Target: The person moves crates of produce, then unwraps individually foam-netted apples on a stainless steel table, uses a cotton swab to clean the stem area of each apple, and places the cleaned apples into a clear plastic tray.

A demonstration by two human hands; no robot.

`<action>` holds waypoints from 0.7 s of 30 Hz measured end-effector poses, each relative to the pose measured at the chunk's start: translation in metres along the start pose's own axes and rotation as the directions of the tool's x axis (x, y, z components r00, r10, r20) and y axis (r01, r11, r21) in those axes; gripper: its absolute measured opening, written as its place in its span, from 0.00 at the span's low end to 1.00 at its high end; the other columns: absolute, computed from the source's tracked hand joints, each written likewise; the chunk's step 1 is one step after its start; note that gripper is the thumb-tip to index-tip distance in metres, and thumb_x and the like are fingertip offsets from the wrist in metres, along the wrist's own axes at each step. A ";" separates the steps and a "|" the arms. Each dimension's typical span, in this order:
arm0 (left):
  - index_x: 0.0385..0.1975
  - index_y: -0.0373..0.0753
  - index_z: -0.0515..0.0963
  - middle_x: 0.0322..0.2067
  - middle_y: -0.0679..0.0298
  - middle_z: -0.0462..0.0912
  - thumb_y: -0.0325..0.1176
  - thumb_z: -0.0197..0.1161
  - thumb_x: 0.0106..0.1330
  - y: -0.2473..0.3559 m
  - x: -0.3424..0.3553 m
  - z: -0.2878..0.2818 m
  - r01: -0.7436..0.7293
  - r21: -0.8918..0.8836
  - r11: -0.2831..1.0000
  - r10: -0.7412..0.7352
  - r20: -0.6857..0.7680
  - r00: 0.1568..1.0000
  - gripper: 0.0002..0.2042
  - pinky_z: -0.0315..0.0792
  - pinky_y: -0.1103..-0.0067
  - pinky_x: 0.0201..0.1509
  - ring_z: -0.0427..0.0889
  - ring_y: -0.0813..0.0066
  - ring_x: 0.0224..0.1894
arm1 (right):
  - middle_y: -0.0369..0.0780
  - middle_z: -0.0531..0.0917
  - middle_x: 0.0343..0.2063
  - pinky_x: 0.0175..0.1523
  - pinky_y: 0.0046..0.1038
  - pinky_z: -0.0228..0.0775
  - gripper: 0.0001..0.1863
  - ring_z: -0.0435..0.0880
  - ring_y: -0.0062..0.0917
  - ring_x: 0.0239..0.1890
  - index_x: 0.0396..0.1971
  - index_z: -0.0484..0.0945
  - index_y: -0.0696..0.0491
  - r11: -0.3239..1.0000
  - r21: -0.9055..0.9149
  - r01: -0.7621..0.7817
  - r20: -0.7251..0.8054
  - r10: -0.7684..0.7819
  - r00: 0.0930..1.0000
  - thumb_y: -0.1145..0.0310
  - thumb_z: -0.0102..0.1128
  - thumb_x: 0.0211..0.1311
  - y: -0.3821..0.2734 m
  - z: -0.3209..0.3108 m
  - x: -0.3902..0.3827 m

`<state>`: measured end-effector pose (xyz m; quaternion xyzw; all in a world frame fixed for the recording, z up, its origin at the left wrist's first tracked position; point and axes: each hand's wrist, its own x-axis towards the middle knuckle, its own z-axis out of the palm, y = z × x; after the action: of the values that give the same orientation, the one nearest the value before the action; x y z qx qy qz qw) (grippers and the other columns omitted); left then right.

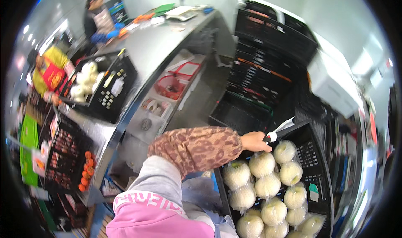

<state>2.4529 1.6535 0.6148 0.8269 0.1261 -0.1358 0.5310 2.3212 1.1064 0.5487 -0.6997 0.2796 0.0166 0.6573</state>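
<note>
L hand (254, 142) is at the rim of a blk crate (312, 162), fingers bent by a small b/w thing (272, 136); can't tell if it's gripped. Wrapped pale fruit (268, 185) sits in the crate, nr the hand. R hand's out of view, can't tell its grip.

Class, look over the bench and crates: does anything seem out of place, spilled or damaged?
Perhaps the orange fruits: they sit outside the slatted black crate, near the edge of the metal bench, and might roll off. The bagged white produce sits inside the lower-right crate; I see no spill or damage.
</note>
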 end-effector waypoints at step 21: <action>0.42 0.32 0.80 0.35 0.50 0.83 0.44 0.68 0.51 -0.125 -0.613 -0.384 0.075 0.115 0.990 0.000 -0.544 0.839 0.23 0.72 0.71 0.46 0.81 0.60 0.41 | 0.31 0.71 0.20 0.29 0.24 0.61 0.10 0.67 0.19 0.22 0.26 0.73 0.51 0.909 0.301 0.290 0.321 -0.383 0.866 0.63 0.52 0.66 -0.060 0.168 -0.509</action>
<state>1.8725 2.0152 0.8825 0.8621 0.2781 0.0853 0.4149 1.9749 1.4492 0.7794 -0.6359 0.0223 -0.0007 0.7714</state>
